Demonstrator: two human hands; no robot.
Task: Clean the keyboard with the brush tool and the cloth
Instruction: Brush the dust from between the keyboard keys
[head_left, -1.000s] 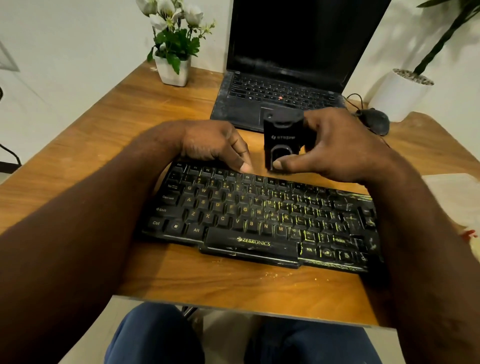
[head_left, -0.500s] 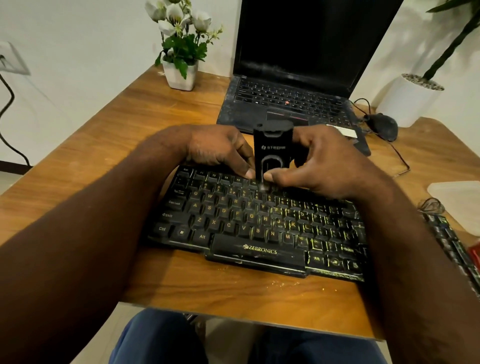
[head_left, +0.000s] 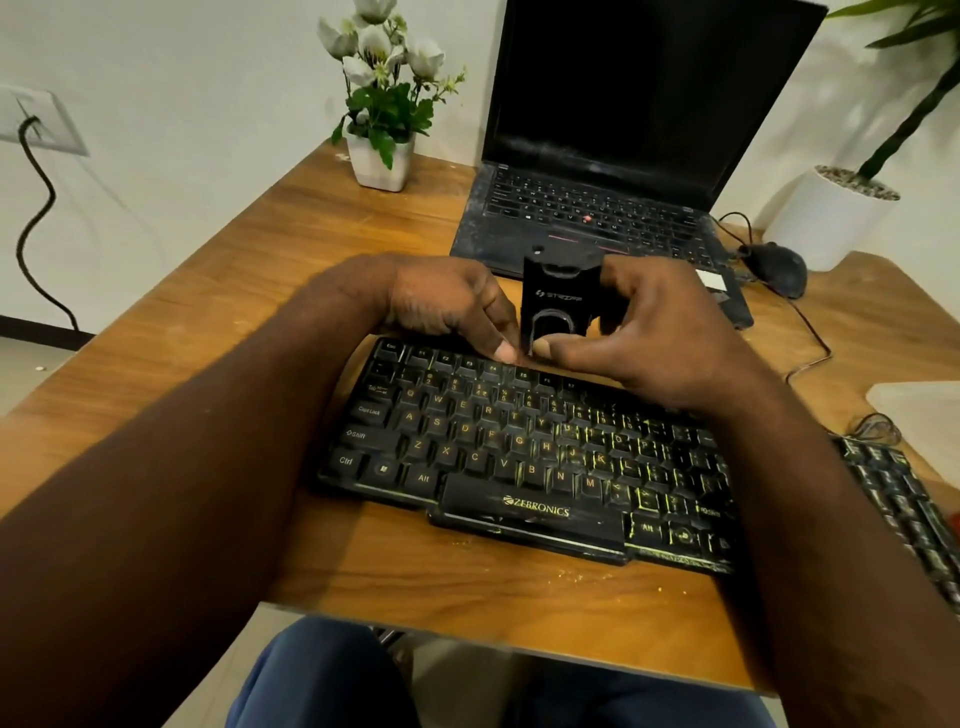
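Observation:
A black Zebronics keyboard (head_left: 519, 457) with yellow-lit letters lies on the wooden desk (head_left: 218, 322) in front of me. My right hand (head_left: 660, 332) grips a black brush tool (head_left: 558, 301) upright over the keyboard's top row, thumb across its lower front. My left hand (head_left: 447, 306) sits at the keyboard's top edge, its fingertips pinching at the tool's lower end. The bristles are hidden behind the fingers. A pale cloth (head_left: 919, 402) lies at the right edge of the desk.
An open black laptop (head_left: 597, 208) stands behind the keyboard, a black mouse (head_left: 776, 267) with cable beside it. A white flower pot (head_left: 379, 161) is at back left, a white planter (head_left: 826, 218) at back right. A second keyboard (head_left: 904, 499) lies at right. Crumbs dot the desk front.
The brush tool and both hands stay at the keyboard's top row; the tool has dropped slightly toward the keys. The camera has tilted up and shifted, so the scene sits lower in view.

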